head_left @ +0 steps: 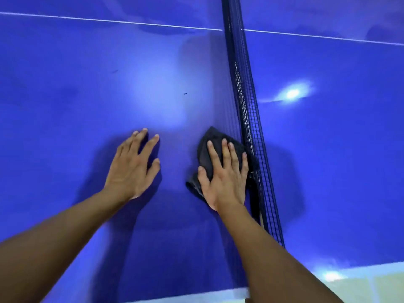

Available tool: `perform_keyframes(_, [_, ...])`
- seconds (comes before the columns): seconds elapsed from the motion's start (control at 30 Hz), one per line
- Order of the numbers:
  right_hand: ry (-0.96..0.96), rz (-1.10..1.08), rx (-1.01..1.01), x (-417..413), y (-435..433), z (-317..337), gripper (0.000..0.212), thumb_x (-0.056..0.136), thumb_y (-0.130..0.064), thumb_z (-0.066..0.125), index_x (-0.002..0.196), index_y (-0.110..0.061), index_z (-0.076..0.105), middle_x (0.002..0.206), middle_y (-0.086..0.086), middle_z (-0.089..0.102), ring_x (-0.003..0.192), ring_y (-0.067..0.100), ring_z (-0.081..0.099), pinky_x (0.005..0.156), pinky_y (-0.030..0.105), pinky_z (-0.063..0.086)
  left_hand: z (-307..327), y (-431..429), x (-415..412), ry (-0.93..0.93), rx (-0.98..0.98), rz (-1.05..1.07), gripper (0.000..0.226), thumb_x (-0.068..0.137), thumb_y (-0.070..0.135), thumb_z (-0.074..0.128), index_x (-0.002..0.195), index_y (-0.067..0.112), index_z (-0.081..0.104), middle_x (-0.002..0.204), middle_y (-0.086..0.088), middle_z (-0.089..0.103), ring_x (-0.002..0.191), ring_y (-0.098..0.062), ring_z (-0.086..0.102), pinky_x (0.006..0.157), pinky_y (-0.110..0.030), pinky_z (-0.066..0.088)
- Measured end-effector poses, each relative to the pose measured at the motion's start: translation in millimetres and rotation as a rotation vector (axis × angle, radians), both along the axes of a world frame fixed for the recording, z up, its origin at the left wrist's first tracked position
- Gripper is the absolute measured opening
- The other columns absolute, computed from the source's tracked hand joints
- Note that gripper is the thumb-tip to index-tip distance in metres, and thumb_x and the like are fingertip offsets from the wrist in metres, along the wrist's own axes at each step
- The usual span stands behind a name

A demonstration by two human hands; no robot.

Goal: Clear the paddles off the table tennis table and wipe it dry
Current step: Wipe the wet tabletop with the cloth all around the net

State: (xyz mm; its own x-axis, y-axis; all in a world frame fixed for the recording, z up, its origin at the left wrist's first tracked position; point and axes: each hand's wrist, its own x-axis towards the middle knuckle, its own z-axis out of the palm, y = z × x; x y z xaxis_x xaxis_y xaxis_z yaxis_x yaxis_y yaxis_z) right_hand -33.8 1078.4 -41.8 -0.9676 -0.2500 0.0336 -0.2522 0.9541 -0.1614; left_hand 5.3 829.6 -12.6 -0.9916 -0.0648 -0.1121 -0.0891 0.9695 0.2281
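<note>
Blue tabletop fills nearly everything from the head camera; the table [87,95] runs away from the person, crossed far off by a thin white line [131,22]. A dark cloth [209,145] lies bunched under the right hand [225,180], whose fingers are straight and pressed flat on it, thumb out to the side. The cloth's longer side runs along the net [247,119], and its right edge touches the net's foot. The left hand [133,169] rests flat on the bare surface, fingers spread, holding nothing, well apart from the cloth on its left.

So the cloth is boxed in on the right. I would judge that any stroke has to go forward along the net or leftward toward the left hand, and the right hand is the one to make it.

No paddles are in view. The lamp glare [293,94] and smeary darker patches near the white line make it hard to tell wet from dry. The net hides part of the cloth's edge.
</note>
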Motion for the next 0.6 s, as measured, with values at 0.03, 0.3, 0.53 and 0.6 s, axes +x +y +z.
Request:
perform_keyframes(0.03, [0.006, 0.007, -0.009, -17.1, -4.2, 0.3, 0.071, 0.096, -0.057, 0.037, 0.162, -0.035, 0.023, 0.171, 0.005, 0.018, 0.158, 0.021, 0.010, 0.127, 0.055, 0.005, -1.3, -10.0, -21.0, 0.023, -0.009, 0.011, 0.067, 0.094, 0.046, 0.031, 0.151, 0.013, 0.041, 0.159, -0.019, 0.031, 0.146, -0.040, 0.031, 0.117, -0.052, 0.028])
perform_keyframes(0.3, [-0.068, 0.003, -0.075, -205.5, -63.1, 7.7, 0.069, 0.097, -0.058, 0.041, 0.161, -0.040, 0.024, 0.172, -0.003, 0.012, 0.158, 0.014, 0.005, 0.118, 0.038, 0.007, -17.1, -46.4, -99.8, 0.039, -0.033, 0.156, 0.069, 0.094, 0.050, 0.033, 0.156, 0.020, 0.030, 0.164, -0.008, 0.024, 0.151, -0.032, 0.019, 0.124, -0.048, 0.017])
perform_keyframes(0.53, [-0.093, 0.008, -0.115, -369.0, -113.6, 12.9, 0.066, 0.100, -0.055, 0.042, 0.161, -0.036, 0.027, 0.172, -0.001, 0.013, 0.158, 0.017, 0.007, 0.125, 0.036, 0.013, -14.8, -45.5, -104.3, 0.002, -0.019, 0.207, 0.071, 0.091, 0.050, 0.036, 0.156, 0.022, 0.030, 0.165, -0.004, 0.021, 0.153, -0.028, 0.016, 0.125, -0.042, 0.010])
perform_keyframes(0.6, [-0.092, 0.014, -0.112, -401.1, -123.4, 12.3, 0.065, 0.099, -0.057, 0.038, 0.160, -0.038, 0.026, 0.172, -0.003, 0.013, 0.158, 0.016, 0.007, 0.125, 0.038, 0.012, -16.9, -47.2, -105.3, 0.004, -0.034, 0.200, 0.071, 0.091, 0.049, 0.037, 0.156, 0.022, 0.031, 0.165, -0.004, 0.021, 0.154, -0.028, 0.016, 0.125, -0.044, 0.012])
